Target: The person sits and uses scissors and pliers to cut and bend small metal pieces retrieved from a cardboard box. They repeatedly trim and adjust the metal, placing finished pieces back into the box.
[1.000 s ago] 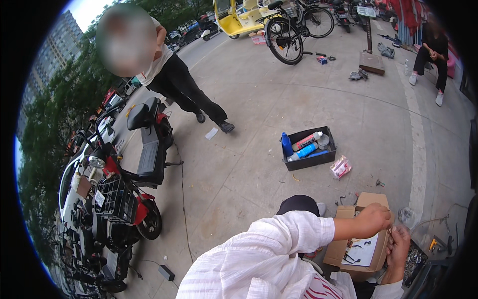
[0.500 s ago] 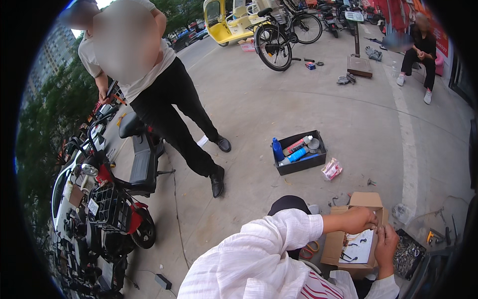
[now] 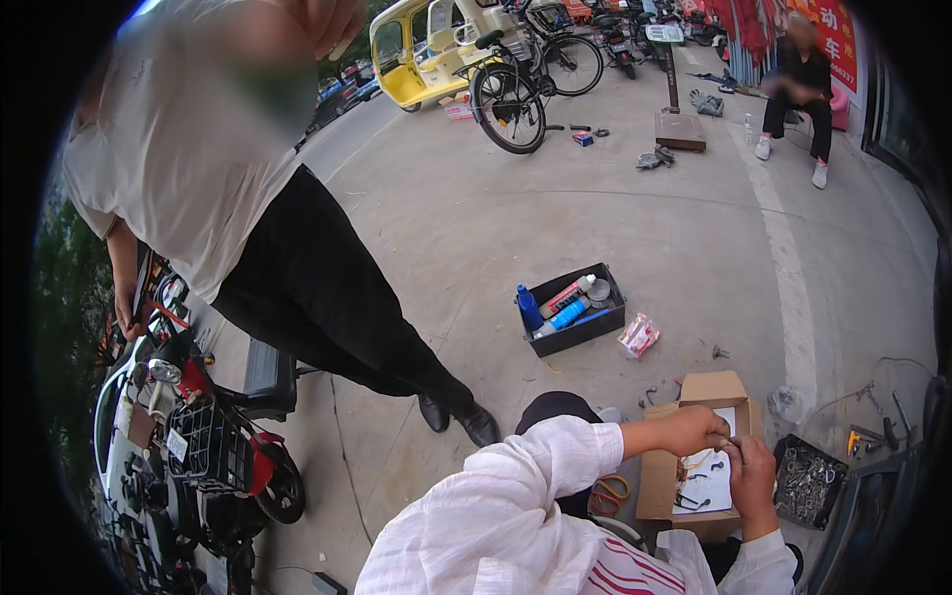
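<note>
Over an open cardboard box (image 3: pixel 659 483), my left hand (image 3: pixel 694 430) and my right hand (image 3: pixel 754 481) meet fingertip to fingertip. The fingers of both are closed in a pinch. Whatever lies between them is too small to name. White paper (image 3: pixel 712 486) lines the bottom of the box, with several small dark and brass-coloured parts lying on it. Just right of my right hand sits a black tray (image 3: pixel 811 480) full of loose metal hardware.
A black bin (image 3: pixel 570 337) with bottles and a pink-white packet (image 3: pixel 640 335) lie ahead. Orange-handled scissors (image 3: pixel 609 493) rest left of the box, tools (image 3: pixel 873 436) to its right. A standing person (image 3: pixel 327 288) is at left near a scooter (image 3: pixel 233 446); another person (image 3: pixel 798 99) sits far right.
The standing person has stepped closer, and an arm now reaches up at the top. My hands stay together over the box. The whole view has shifted slightly.
</note>
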Demonstrator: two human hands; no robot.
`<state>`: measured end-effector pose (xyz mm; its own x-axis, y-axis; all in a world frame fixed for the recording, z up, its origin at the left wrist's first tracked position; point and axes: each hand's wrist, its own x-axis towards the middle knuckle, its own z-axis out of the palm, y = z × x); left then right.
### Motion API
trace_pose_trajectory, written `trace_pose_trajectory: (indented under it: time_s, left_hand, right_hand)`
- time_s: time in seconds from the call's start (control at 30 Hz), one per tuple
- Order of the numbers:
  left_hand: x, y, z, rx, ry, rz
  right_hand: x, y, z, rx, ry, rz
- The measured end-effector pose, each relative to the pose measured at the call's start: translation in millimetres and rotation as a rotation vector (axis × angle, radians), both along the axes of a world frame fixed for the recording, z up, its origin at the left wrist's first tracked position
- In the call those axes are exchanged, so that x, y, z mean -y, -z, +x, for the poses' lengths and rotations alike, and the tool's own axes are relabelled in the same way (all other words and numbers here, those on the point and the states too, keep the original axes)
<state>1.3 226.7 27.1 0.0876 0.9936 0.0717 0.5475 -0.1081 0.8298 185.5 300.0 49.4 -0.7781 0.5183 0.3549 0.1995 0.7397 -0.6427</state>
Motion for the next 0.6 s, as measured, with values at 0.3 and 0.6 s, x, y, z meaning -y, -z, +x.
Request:
trace_pose_trajectory:
  time_s: [0.3, 0.6]
  left_hand:
    - [-1, -10, 11, -0.458, 0.049, 0.321]
    - [30, 0, 4, 0.031, 0.105, -0.208]
  right_hand:
    - [-24, 20, 21, 0.093, -0.068, -1.600]
    - [27, -10, 18, 0.014, -0.085, 0.007]
